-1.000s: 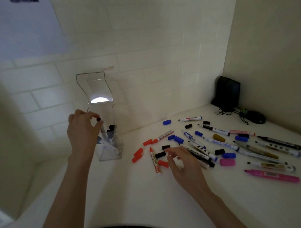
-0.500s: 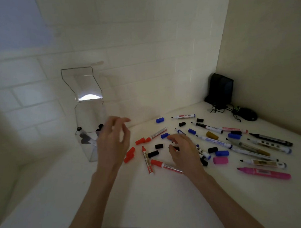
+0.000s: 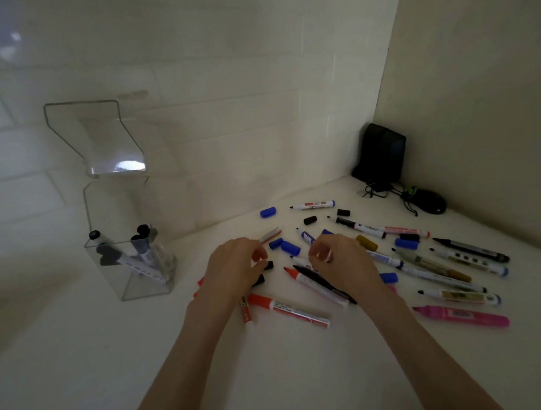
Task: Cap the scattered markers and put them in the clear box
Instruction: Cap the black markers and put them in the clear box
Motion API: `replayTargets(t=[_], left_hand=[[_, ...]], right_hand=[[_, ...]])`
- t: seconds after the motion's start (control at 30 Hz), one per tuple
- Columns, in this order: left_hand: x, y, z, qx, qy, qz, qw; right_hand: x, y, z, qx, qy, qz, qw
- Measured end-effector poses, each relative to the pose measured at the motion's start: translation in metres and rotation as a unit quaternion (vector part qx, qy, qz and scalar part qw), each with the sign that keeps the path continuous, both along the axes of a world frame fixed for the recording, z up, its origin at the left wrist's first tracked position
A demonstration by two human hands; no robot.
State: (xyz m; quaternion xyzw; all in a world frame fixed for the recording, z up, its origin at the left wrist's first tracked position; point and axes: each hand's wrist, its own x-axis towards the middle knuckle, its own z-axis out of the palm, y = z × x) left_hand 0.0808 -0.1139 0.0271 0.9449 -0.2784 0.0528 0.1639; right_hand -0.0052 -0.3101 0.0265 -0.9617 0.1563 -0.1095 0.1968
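The scattered markers (image 3: 387, 262) lie uncapped across the right half of a pale countertop (image 3: 84, 364), mixed with loose blue, black and red caps. Nearest the camera are an orange-red marker (image 3: 288, 308) with a white label and a pink marker (image 3: 463, 316); their printing is too blurred to read. To the left stands the clear box (image 3: 133, 255), tall and narrow, its hinged lid (image 3: 92, 134) tipped up and back; a few capped dark markers lean inside it. White tiled wall runs behind, meeting a plain beige wall at the corner, where a black speaker-like device (image 3: 381, 153) and a black mouse (image 3: 428, 202) with tangled cable sit.

The left hand (image 3: 234, 267) hovers over the caps with fingers curled, thumb and fingertips close around a black cap (image 3: 269, 264); whether it grips it I cannot tell. The right hand (image 3: 341, 260) is loosely curled above a blue marker and a black one, fingers bent inward, nothing clearly clamped.
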Motion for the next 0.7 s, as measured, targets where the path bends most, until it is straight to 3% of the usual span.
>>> replayTargets(t=[0.2,0.43,0.7], left_hand=[[0.009,-0.012,0.000,0.056,0.004,0.022,0.998],[0.012,-0.012,-0.004,0.043,0.042,0.025,0.998],[0.003,0.003,-0.014,-0.170,0.056,0.026,0.983]], right_hand=[[-0.026,-0.005,0.000,-0.018,0.100,0.021,0.995],[-0.035,-0.004,-0.001,-0.019,0.068,0.022,0.997],[-0.050,-0.012,-0.006,-0.023,0.017,0.004,1.000]])
